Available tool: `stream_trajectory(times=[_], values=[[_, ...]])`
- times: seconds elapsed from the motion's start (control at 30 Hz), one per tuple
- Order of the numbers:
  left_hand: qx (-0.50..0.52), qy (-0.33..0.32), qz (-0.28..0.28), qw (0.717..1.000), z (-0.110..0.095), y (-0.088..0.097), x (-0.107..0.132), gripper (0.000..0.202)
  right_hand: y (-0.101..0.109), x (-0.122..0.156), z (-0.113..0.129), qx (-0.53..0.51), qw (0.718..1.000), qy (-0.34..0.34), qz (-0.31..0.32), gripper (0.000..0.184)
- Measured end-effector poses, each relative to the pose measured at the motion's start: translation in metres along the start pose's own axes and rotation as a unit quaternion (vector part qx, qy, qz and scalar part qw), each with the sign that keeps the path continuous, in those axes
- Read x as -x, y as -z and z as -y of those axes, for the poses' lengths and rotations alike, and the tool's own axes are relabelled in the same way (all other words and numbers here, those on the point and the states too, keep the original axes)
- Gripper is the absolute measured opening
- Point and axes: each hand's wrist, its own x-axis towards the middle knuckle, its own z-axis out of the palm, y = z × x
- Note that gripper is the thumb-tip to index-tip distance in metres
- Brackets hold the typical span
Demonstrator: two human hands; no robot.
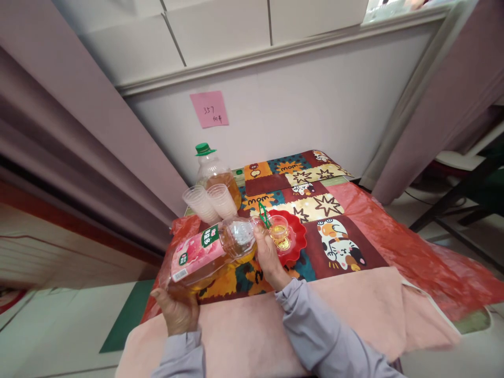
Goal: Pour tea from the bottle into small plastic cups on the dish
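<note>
While, in the head view, the right hand (pixel 271 258) wrapped its fingers round the neck, tips hidden, one clear-plastic bottle (pixel 205 254) of amber liquid lay tilted above the patterned placemat (pixel 354 241), mouth obscured. Left hand (pixel 179 311): at the base, thumb apart; remaining fingers hidden, state undeterminable. Beside the neck: small clear cup (pixel 279 232) within a scalloped red dish (pixel 300 239). Label: pink, green panel, blurred white characters, barcode. Wall note (pixel 209 109): pink paper, handwritten "357".

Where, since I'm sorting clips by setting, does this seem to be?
Probably a small curtained indoor booth: mauve curtains hang on both sides, a pink note marked 357 is on the wall, and cup stacks stand beyond a large bottle.
</note>
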Motion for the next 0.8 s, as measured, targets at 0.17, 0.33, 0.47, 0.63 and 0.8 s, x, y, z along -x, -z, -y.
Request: stream_trajectory(times=[0.17, 0.33, 0.47, 0.63, 0.8], values=[[-0.001, 0.005, 0.01, 1.0, -0.0003, -0.0002, 0.001, 0.098, 0.0002, 0.0002, -0.0008, 0.003, 1.0, -0.005, -0.012, 0.052], [0.0, 0.007, 0.009, 1.0, -0.0005, -0.0002, 0.0012, 0.098, 0.0006, 0.0008, -0.0003, 0.002, 1.0, -0.009, -0.01, 0.055], [-0.001, 0.005, 0.006, 1.0, 0.0005, 0.0007, -0.0003, 0.098, 0.0005, 0.0012, 0.0011, -0.007, 1.0, -0.004, -0.005, 0.055], [-0.004, 0.01, 0.019, 1.0, 0.003, 0.0041, -0.0033, 0.1, -0.0002, 0.0003, -0.0013, -0.008, 1.0, -0.005, -0.013, 0.052], [-0.003, 0.006, 0.001, 1.0, 0.0034, 0.0031, -0.0032, 0.099, -0.0004, 0.0009, -0.0006, -0.01, 1.0, -0.009, -0.013, 0.053]])
